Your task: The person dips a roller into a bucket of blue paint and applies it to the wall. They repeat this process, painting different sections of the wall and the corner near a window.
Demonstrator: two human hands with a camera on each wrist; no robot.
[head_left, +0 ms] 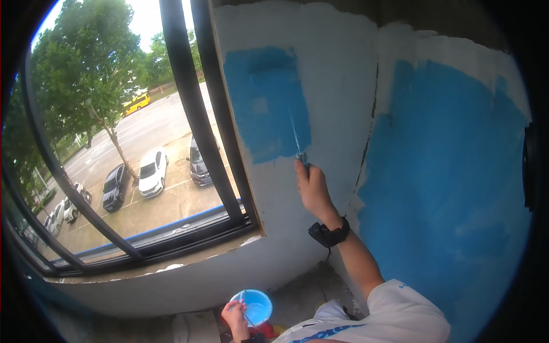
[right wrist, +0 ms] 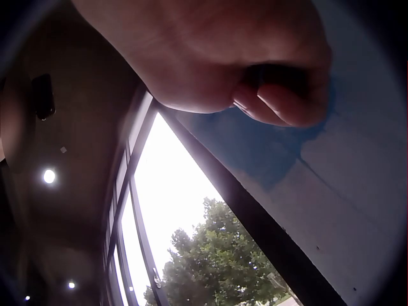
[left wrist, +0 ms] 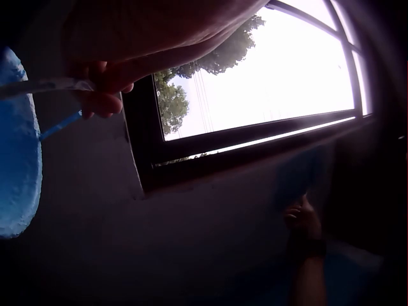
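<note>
overhead only, left hand (head_left: 235, 318) gripping blue bowl (head_left: 255, 306)

Left of the black window frame (head_left: 197, 114) I see a car park outside: a white car (head_left: 152, 171) sits just beside a dark car (head_left: 115, 186), a tree (head_left: 86, 74) rises above them, and a yellow bus (head_left: 136, 103) stands far behind.

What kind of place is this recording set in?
Probably an upper-floor room being painted: the white wall carries fresh blue patches, the window looks down on a car park, and the left hand holds a bowl of blue paint.
</note>
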